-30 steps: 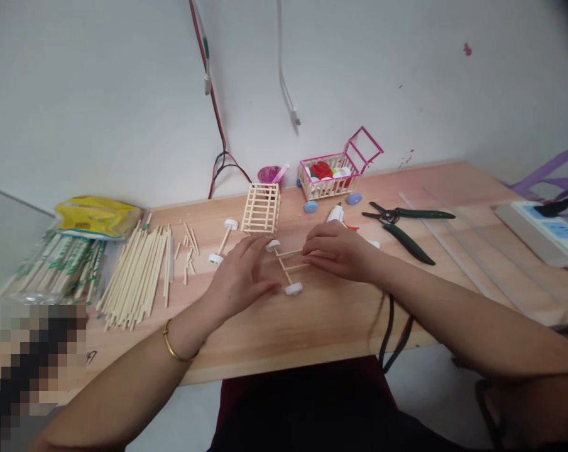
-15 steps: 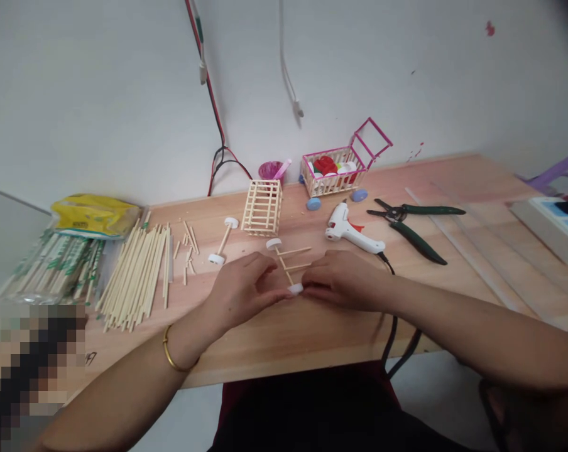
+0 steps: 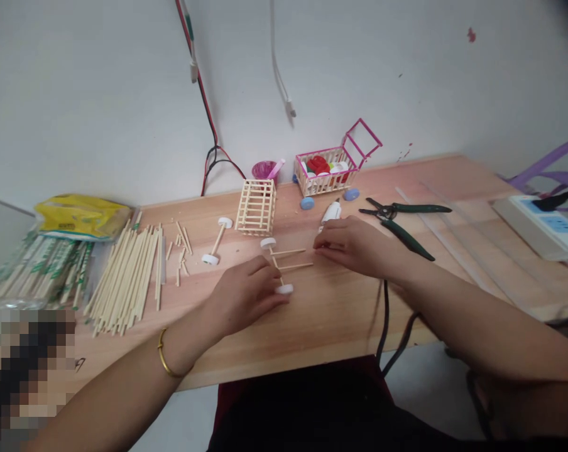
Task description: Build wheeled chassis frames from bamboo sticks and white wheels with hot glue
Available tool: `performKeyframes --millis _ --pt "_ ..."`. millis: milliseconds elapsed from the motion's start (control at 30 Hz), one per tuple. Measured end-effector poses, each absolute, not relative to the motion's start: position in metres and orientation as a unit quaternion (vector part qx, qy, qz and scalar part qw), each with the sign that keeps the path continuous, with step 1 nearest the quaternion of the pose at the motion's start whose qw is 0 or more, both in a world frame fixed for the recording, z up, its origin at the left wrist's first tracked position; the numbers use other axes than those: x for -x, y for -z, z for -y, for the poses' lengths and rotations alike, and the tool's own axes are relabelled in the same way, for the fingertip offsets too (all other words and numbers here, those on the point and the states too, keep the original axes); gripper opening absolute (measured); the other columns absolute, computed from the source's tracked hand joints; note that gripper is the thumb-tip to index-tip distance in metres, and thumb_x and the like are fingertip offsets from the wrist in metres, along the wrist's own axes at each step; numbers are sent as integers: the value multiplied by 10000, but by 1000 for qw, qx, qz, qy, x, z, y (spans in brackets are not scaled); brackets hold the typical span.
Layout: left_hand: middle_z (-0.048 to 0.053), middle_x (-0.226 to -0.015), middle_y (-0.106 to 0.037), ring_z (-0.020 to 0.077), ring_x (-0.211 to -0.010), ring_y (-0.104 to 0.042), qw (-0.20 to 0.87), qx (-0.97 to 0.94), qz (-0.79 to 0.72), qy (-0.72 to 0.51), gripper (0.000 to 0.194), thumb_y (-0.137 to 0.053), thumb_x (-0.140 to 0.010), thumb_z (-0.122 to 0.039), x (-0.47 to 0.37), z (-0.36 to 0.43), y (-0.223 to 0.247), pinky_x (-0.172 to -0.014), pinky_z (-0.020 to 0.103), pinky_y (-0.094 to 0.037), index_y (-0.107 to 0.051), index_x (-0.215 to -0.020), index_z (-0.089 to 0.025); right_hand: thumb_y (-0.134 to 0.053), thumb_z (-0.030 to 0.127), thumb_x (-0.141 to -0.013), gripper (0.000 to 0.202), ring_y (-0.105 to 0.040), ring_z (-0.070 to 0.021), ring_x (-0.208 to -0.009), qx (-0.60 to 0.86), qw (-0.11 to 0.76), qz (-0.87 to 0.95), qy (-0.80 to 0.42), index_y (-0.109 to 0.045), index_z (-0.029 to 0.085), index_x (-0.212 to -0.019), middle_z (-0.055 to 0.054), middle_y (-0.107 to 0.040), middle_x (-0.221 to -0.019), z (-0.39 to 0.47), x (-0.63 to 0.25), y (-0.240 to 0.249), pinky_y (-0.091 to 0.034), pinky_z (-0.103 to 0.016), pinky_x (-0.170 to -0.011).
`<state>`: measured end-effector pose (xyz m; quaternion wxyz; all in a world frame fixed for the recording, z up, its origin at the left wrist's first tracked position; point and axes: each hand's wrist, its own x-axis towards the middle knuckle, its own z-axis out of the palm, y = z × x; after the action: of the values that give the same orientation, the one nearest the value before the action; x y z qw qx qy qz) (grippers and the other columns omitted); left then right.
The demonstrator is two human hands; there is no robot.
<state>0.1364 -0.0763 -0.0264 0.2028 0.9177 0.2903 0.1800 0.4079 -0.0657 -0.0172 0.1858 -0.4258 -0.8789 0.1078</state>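
Note:
A stick axle (image 3: 273, 255) with a white wheel at each end lies on the table, two thin sticks pointing right from it. My left hand (image 3: 251, 292) is closed around the axle's near part, beside the lower white wheel (image 3: 284, 289). Just right of the two sticks is my right hand (image 3: 345, 245), its fingers bent and apart, holding nothing I can see. It partly covers the white glue gun (image 3: 331, 214). Another wheeled axle (image 3: 219, 239) lies to the left, and a stick basket (image 3: 256, 207) stands behind.
Long sticks (image 3: 128, 276), short pieces (image 3: 182, 251) and a yellow packet (image 3: 79, 215) are on the left. Behind stand a pink-trimmed cart (image 3: 326, 172) and a purple cup (image 3: 264, 169). Green-handled cutters (image 3: 409, 240) and a power strip (image 3: 538, 223) are on the right.
My right hand has moved away from the axle, up and to the right, and now covers much of the glue gun. My left hand stays at the axle. The whole view has shifted slightly.

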Motion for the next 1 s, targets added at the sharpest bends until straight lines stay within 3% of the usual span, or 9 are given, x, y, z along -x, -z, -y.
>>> performKeyframes --millis 267,567,800,1000 --pt "51 -853 -582 153 -737 -559 192 -929 -280 -147 249 -536 -886 -398 -137 76 27 -641 282 -468 -587 -959 -165 -593 355 -863 275 -587 -240 -977 420 147 887 -121 -630 158 -1051 -111 -657 -1032 68 -399 27 -354 -377 -831" --pt "51 -843 -598 154 -721 -555 178 -936 -276 -122 241 -542 -881 -397 -137 75 27 -622 273 -449 -593 -917 -165 -583 356 -877 269 -591 -250 -961 424 131 892 -81 -633 169 -1064 -110 -662 -1026 66 -397 37 -307 -375 -798" --pt "50 -825 -609 146 -708 -540 162 -942 -266 -128 191 -509 -901 -327 -139 78 27 -616 266 -425 -588 -858 -158 -574 377 -877 298 -596 -247 -976 416 149 893 -89 -620 167 -1084 -115 -661 -1038 65 -396 36 -319 -373 -808" --pt "42 -775 -601 145 -689 -519 172 -942 -267 -110 236 -492 -902 -333 -138 76 21 -604 267 -390 -570 -760 -160 -539 324 -898 210 -611 -206 -914 388 186 894 -120 -640 182 -1015 -89 -675 -989 67 -395 33 -359 -360 -816"
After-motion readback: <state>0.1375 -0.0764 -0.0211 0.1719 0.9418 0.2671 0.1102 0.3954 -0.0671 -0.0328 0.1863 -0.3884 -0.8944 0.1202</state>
